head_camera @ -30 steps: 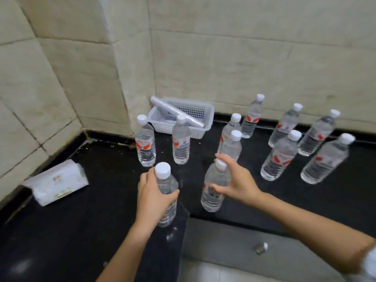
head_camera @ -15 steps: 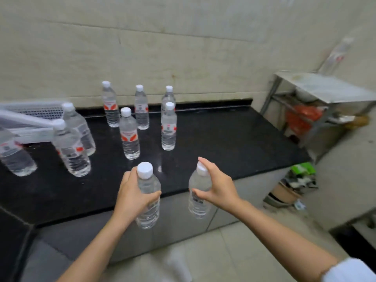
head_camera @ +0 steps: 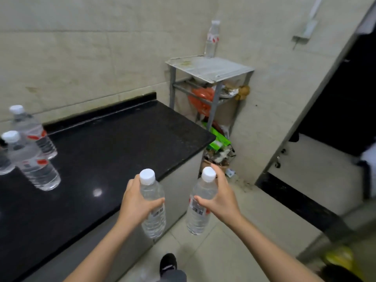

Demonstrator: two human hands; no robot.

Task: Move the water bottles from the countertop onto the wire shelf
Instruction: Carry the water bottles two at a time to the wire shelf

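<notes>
Ahead of both hands, one shelved bottle (head_camera: pixel 212 38) stands on the wire shelf (head_camera: pixel 209 68). Left hand (head_camera: pixel 136 202) grips a second bottle (head_camera: pixel 151 192), right hand (head_camera: pixel 221 200) a third bottle (head_camera: pixel 198 218); countertop bottles (head_camera: pixel 34 165) await transfer, leftward.

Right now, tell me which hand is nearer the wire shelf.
Right. The right hand is over the floor, in front of the wire shelf; the left hand is by the front edge of the countertop, farther from it.

Arms outstretched, left hand (head_camera: pixel 133 204) and right hand (head_camera: pixel 222 201) both gripping, fingers (head_camera: pixel 156 201) curled.
</notes>
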